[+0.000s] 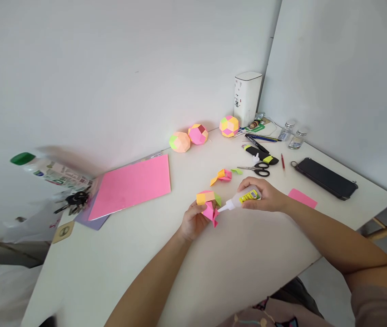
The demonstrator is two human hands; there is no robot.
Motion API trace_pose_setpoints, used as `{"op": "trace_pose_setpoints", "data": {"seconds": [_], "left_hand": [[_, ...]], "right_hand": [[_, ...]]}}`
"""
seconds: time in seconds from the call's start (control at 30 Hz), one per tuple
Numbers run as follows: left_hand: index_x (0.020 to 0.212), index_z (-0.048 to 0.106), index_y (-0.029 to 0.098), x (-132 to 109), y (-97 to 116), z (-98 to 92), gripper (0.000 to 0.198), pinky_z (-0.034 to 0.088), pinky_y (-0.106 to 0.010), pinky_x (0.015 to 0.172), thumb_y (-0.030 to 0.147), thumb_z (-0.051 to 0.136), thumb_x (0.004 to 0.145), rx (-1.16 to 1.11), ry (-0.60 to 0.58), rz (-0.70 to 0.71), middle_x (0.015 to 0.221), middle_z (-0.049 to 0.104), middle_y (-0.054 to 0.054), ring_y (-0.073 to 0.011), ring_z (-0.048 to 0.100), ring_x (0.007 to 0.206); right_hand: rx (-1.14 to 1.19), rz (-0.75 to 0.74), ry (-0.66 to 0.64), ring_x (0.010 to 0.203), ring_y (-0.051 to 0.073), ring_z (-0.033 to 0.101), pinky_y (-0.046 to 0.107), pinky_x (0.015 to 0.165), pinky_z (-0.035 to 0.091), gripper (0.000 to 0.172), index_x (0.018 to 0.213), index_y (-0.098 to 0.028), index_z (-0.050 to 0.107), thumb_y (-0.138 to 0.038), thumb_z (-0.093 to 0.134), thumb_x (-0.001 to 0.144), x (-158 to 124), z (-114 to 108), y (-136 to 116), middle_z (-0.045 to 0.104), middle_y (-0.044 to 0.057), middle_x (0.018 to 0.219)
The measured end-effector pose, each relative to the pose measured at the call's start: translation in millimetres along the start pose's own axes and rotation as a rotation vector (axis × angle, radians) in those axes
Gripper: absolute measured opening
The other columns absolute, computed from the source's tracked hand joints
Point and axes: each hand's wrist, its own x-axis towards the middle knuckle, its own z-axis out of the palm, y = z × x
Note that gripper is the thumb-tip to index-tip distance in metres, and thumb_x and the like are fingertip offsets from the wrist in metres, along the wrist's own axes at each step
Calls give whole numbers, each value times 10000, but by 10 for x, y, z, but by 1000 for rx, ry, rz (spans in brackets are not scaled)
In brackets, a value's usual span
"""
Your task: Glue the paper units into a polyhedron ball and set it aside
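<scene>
My left hand (193,221) is closed around a folded paper piece (205,198) in orange, peach, pink and green. Closed on a white glue bottle (243,198) with a yellow label, my right hand (265,194) tilts it to the left. The nozzle tip is at the pink flaps of the paper piece; whether it touches them I cannot tell. Just beyond my hands lies a smaller folded paper piece (222,176) in orange and pink, beside a green paper scrap (237,171).
Three paper balls (198,134) sit along the wall. Pink paper sheets (132,186) lie left, near a green-capped bottle (53,171) and keys (76,200). To the right are scissors (260,169), a cutter (261,155), small jars (297,138), a black phone (326,178) and a pink sheet (302,198).
</scene>
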Motion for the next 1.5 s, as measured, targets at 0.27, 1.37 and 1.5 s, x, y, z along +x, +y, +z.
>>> {"op": "trace_pose_setpoints", "data": {"seconds": [0.27, 1.37, 1.5], "left_hand": [[739, 615, 131, -3, -35, -40, 130, 384, -288, 621, 239, 611, 666, 22, -9, -27, 691, 541, -40, -166, 498, 672], [669, 625, 128, 4, 31, 14, 184, 393, -300, 601, 282, 531, 705, 0, 12, 3, 671, 541, -52, -164, 503, 623], [672, 624, 120, 11, 22, 2, 180, 387, -290, 584, 277, 540, 704, -13, 15, 9, 668, 540, -56, -160, 501, 616]], "right_hand": [[-4, -6, -41, 600, 107, 501, 222, 533, 409, 349, 913, -173, 535, -399, 699, 704, 5, 82, 11, 579, 17, 816], [-241, -630, -82, 736, 131, 432, 248, 605, 420, 225, 952, -216, 604, -107, 552, 762, -139, 321, -58, 361, 25, 837], [-365, -695, -102, 747, 138, 407, 255, 613, 398, 315, 932, -231, 598, -33, 497, 708, -182, 374, -58, 338, 21, 842]]}}
